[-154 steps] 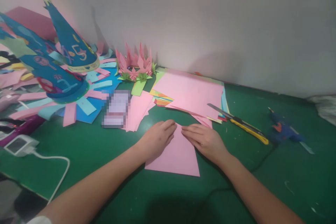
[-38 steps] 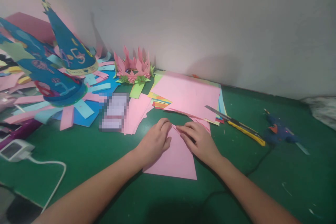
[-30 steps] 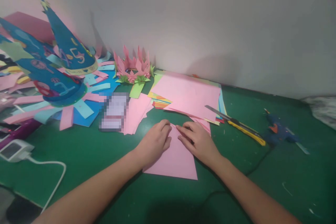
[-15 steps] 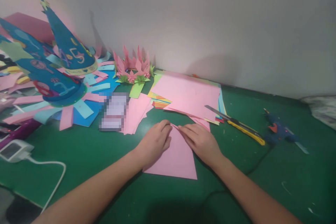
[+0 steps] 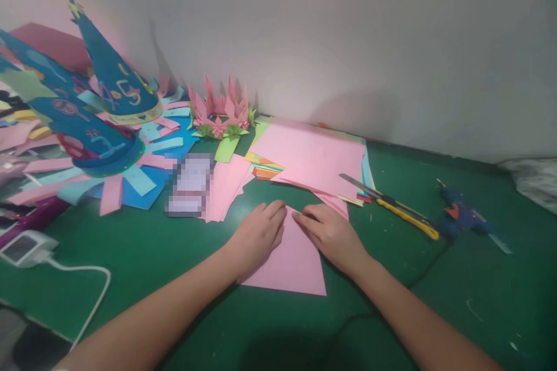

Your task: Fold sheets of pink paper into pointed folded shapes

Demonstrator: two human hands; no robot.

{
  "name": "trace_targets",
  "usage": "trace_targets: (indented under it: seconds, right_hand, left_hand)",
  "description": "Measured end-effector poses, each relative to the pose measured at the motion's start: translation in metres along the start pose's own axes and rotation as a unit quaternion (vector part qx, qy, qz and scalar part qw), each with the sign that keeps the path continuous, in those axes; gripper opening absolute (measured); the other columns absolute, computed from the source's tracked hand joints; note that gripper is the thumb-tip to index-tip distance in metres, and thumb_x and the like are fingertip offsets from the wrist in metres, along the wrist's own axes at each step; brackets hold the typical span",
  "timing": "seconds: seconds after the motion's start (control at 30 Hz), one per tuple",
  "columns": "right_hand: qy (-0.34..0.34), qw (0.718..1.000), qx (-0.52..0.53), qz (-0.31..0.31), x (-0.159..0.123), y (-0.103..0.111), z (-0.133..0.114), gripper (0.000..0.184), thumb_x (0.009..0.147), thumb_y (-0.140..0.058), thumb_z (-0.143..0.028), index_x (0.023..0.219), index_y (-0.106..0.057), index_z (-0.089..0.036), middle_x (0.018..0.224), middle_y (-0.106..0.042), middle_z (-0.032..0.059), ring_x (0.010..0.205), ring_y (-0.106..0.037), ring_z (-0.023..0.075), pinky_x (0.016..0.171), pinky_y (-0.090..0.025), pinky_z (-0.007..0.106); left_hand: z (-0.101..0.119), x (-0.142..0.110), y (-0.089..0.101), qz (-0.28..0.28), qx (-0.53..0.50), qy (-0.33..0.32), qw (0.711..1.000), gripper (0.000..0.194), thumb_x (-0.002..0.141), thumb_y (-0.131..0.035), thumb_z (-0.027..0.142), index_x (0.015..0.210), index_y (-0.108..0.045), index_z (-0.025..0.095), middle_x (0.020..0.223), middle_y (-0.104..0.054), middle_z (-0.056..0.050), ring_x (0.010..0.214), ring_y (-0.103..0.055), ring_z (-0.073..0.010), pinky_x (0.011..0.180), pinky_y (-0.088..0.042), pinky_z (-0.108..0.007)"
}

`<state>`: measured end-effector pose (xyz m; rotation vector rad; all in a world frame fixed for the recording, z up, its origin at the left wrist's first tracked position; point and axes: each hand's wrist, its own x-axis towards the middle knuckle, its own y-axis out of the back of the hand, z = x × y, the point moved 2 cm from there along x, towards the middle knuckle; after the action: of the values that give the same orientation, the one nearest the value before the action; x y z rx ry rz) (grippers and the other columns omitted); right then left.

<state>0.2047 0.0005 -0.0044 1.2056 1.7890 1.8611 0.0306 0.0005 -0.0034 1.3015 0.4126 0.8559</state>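
A folded piece of pink paper [image 5: 289, 261] lies on the green table, narrow at its far end and wide at its near edge. On its left side rests my left hand [image 5: 261, 235], fingers curled together and pressed on the paper near the top. My right hand [image 5: 333, 235] is closed at the right edge, its thumb and fingertips on the paper close to the far tip. Part of the paper is hidden under both hands. Just beyond them is a stack of pink and coloured paper sheets [image 5: 308, 148].
A yellow utility knife [image 5: 407, 217] lies right of the stack, blade on the sheets. Further right is a blue glue gun [image 5: 467, 214] with a cord. At left stand blue paper cone hats [image 5: 117, 78], a pink paper crown [image 5: 220, 113], a blurred phone [image 5: 189, 185] and a white cabled device [image 5: 28, 249].
The fingertips of my right hand have slid slightly nearer to me along the paper's upper edge. My left fingertips have shifted a little to the right. The paper stays nearly in place.
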Motion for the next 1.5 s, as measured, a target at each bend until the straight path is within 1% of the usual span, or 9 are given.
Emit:
trace_targets:
  seconds: [0.2, 0.5, 0.67, 0.8, 0.97, 1.1, 1.23, 1.4, 1.5]
  right_hand:
    - [0.0, 1.0, 0.011, 0.002, 0.0007, 0.0008, 0.0007, 0.027, 0.095, -0.041, -0.021, 0.102, -0.067, -0.019, 0.085, -0.064, 0.0088, 0.077, -0.054, 0.0197, 0.068, -0.045, 0.033]
    - [0.008, 1.0, 0.007, 0.012, 0.0002, 0.0016, 0.0016, 0.028, 0.095, -0.04, -0.02, 0.102, -0.067, -0.019, 0.085, -0.065, 0.0084, 0.076, -0.056, 0.019, 0.068, -0.047, 0.033]
    - [0.003, 0.998, 0.062, 0.005, 0.0, 0.0056, -0.0003, 0.027, 0.092, -0.042, -0.018, 0.105, -0.065, -0.016, 0.091, -0.063, 0.0111, 0.083, -0.056, 0.0215, 0.072, -0.049, 0.038]
    - [-0.031, 0.994, 0.1, 0.006, 0.0016, 0.0062, -0.0021, 0.025, 0.091, -0.044, -0.022, 0.104, -0.064, -0.017, 0.092, -0.062, 0.0111, 0.084, -0.057, 0.0225, 0.074, -0.049, 0.039]
    - [-0.048, 0.995, 0.082, 0.013, 0.0024, 0.0041, -0.0018, 0.023, 0.092, -0.043, -0.02, 0.1, -0.064, -0.016, 0.083, -0.06, 0.0093, 0.078, -0.056, 0.0215, 0.07, -0.047, 0.037]
    - [-0.086, 0.99, 0.111, 0.016, 0.0012, 0.0052, 0.0001, 0.019, 0.09, -0.044, -0.02, 0.084, -0.061, -0.018, 0.078, -0.058, 0.0072, 0.076, -0.054, 0.0209, 0.07, -0.044, 0.036]
    - [-0.144, 0.981, 0.128, 0.028, 0.0016, 0.004, 0.0034, 0.011, 0.087, -0.051, -0.027, 0.091, -0.058, -0.019, 0.083, -0.059, 0.0066, 0.08, -0.054, 0.0225, 0.071, -0.043, 0.036]
    - [-0.137, 0.979, 0.149, 0.015, 0.0035, -0.0008, 0.0009, 0.006, 0.085, -0.053, -0.022, 0.089, -0.057, -0.02, 0.084, -0.058, 0.0056, 0.082, -0.054, 0.0218, 0.072, -0.044, 0.036]
    - [-0.116, 0.978, 0.173, 0.005, 0.0029, -0.0019, -0.0019, 0.009, 0.088, -0.049, -0.02, 0.093, -0.057, -0.02, 0.084, -0.059, 0.0051, 0.079, -0.053, 0.0199, 0.07, -0.044, 0.034]
  left_hand:
    - [0.0021, 0.0021, 0.0028, -0.02, -0.003, 0.01, 1.0, 0.029, 0.093, -0.033, 0.014, 0.12, -0.045, 0.013, 0.113, -0.053, -0.012, 0.087, -0.053, -0.0217, 0.08, -0.046, -0.037]
    - [-0.0004, 0.0009, -0.004, -0.028, -0.005, 0.016, 0.999, 0.028, 0.091, -0.035, 0.013, 0.116, -0.046, 0.015, 0.108, -0.051, -0.01, 0.087, -0.051, -0.0219, 0.082, -0.045, -0.038]
    - [0.0004, 0.0016, -0.0036, -0.036, 0.019, 0.016, 0.999, 0.03, 0.09, -0.036, 0.013, 0.118, -0.044, 0.015, 0.107, -0.051, -0.01, 0.08, -0.049, -0.0215, 0.077, -0.045, -0.038]
    - [0.002, 0.0028, -0.0029, -0.041, 0.03, 0.015, 0.999, 0.028, 0.089, -0.036, 0.012, 0.114, -0.047, 0.014, 0.106, -0.052, -0.011, 0.077, -0.049, -0.0215, 0.073, -0.046, -0.038]
    - [0.0023, 0.0041, -0.0028, -0.017, 0.005, 0.037, 0.999, 0.027, 0.088, -0.035, 0.01, 0.112, -0.048, 0.014, 0.118, -0.047, -0.013, 0.086, -0.053, -0.0216, 0.079, -0.047, -0.039]
    - [0.0018, 0.0042, -0.0024, -0.014, -0.012, 0.044, 0.999, 0.029, 0.085, -0.036, 0.008, 0.112, -0.047, 0.012, 0.122, -0.045, -0.015, 0.091, -0.054, -0.0237, 0.082, -0.048, -0.042]
    - [0.0, 0.0023, -0.0019, 0.011, -0.054, 0.047, 0.997, 0.035, 0.084, -0.039, 0.007, 0.118, -0.043, 0.011, 0.126, -0.042, -0.016, 0.103, -0.053, -0.0255, 0.087, -0.049, -0.042]
    - [-0.0019, -0.0009, -0.0026, 0.056, -0.095, 0.045, 0.993, 0.043, 0.084, -0.039, 0.007, 0.126, -0.038, 0.015, 0.123, -0.045, -0.014, 0.112, -0.05, -0.025, 0.095, -0.046, -0.043]
    - [-0.0022, -0.0016, -0.0021, 0.055, -0.108, 0.041, 0.992, 0.039, 0.085, -0.039, 0.007, 0.123, -0.042, 0.017, 0.119, -0.046, -0.011, 0.107, -0.052, -0.0226, 0.093, -0.047, -0.039]
